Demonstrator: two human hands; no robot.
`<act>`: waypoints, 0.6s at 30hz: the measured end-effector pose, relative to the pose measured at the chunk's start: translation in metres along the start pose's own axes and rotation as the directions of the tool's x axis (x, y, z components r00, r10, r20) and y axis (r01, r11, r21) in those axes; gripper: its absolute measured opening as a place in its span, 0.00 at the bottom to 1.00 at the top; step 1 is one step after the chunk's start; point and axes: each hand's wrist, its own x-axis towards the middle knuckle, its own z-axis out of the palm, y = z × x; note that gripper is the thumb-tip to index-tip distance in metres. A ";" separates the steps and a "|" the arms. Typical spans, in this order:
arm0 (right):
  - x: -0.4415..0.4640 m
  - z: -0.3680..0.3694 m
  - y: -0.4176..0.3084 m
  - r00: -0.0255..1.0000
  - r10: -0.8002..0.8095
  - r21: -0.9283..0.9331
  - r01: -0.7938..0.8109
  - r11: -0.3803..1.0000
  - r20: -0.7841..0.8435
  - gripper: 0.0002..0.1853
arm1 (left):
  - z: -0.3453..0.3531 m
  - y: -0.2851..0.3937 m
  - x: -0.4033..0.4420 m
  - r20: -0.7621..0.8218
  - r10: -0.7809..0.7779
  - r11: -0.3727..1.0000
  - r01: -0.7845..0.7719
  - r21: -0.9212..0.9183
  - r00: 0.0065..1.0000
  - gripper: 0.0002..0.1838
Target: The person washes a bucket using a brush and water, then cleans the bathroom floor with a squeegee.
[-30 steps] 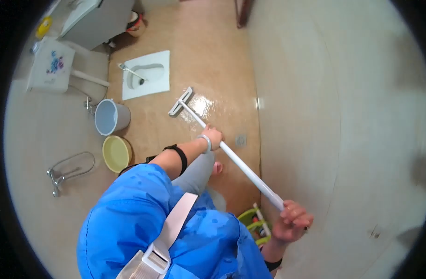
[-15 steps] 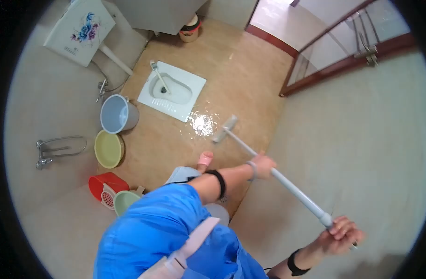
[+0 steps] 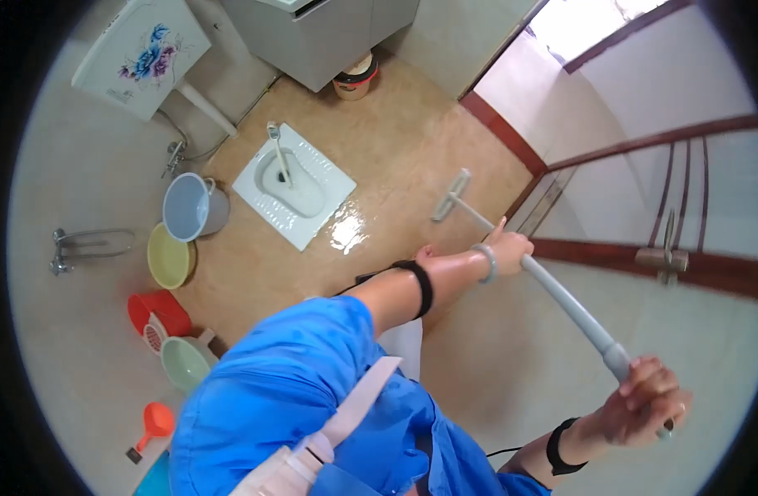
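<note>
My left hand is closed round the lower part of a pale grey long-handled mop, with the arm stretched across to the right. Near the top end of the pole, my right hand grips it from above. The mop's narrow bar-shaped head rests on the tan floor near the door frame. Whether that head is sponge, bristle or rubber I cannot tell. A wet, shiny patch of floor lies between the head and the white squat toilet, which has a white-handled brush lying in its bowl.
Along the left wall stand a blue-grey bucket, a yellow basin, a red bucket and a green basin. A grey cabinet hangs at the back over a small bin. A dark-framed glass door stands right.
The mop head has moved right and farther away, towards the doorway. Both hands have shifted right with the pole, still holding it. My view has turned, showing more doorway and a red dipper at lower left.
</note>
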 end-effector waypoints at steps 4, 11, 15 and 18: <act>0.126 0.003 0.151 0.993 0.013 0.031 -0.017 0.999 0.121 0.14 | -0.035 -0.058 0.155 -0.091 -0.138 0.989 0.133 -0.062 0.986 0.05; 0.218 0.032 0.316 0.945 0.324 0.465 -0.304 0.832 0.039 0.14 | -0.126 -0.191 0.116 -0.121 -0.508 0.856 0.516 0.036 0.853 0.09; 0.304 0.069 0.334 0.968 0.144 0.570 -0.238 0.786 0.206 0.14 | -0.196 -0.188 0.130 -0.435 -0.433 0.870 0.492 0.026 0.789 0.10; 0.403 0.077 0.317 0.947 -0.001 0.486 -0.165 0.858 0.322 0.17 | -0.254 -0.174 0.230 -0.476 -0.358 0.932 0.341 -0.125 0.804 0.10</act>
